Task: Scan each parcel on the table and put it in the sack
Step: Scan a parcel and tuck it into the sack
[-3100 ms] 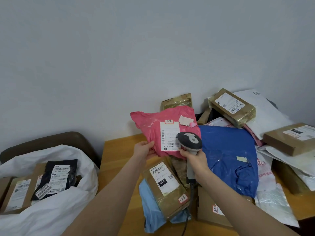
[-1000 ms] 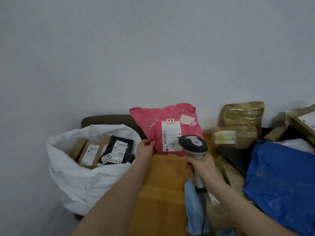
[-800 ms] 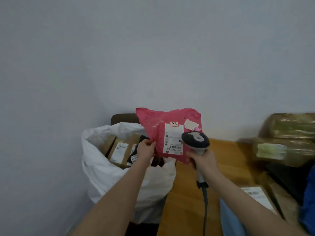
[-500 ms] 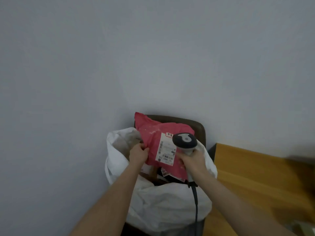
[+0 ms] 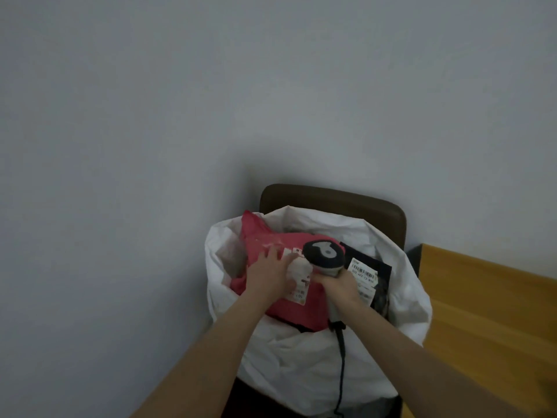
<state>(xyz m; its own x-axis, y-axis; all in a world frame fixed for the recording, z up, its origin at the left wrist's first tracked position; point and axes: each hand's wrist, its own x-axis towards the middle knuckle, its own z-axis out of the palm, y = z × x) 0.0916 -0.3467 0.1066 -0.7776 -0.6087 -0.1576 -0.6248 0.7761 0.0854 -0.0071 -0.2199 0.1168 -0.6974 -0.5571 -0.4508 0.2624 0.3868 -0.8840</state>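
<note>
- L hand (image 5: pixel 268 276) is pressing flat, fingers straight, on pink poly mailer (image 5: pixel 289 309), which is lying in the white sack (image 5: pixel 301 363) mouth, twd its left rim.
- R hand (image 5: pixel 340 286) is gripping barcode scanner (image 5: pixel 324 254) by its handle, over the sack.
- Black mailer (image 5: pixel 381 273) is sitting by the sack's right rim.

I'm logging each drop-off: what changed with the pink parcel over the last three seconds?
The pink parcel went left from above the table into the white sack, where it now lies tilted in the mouth. The left hand let go of its edge and now rests flat on it, fingers spread. The right hand kept gripping the scanner. The black parcel stayed in the sack.
</note>
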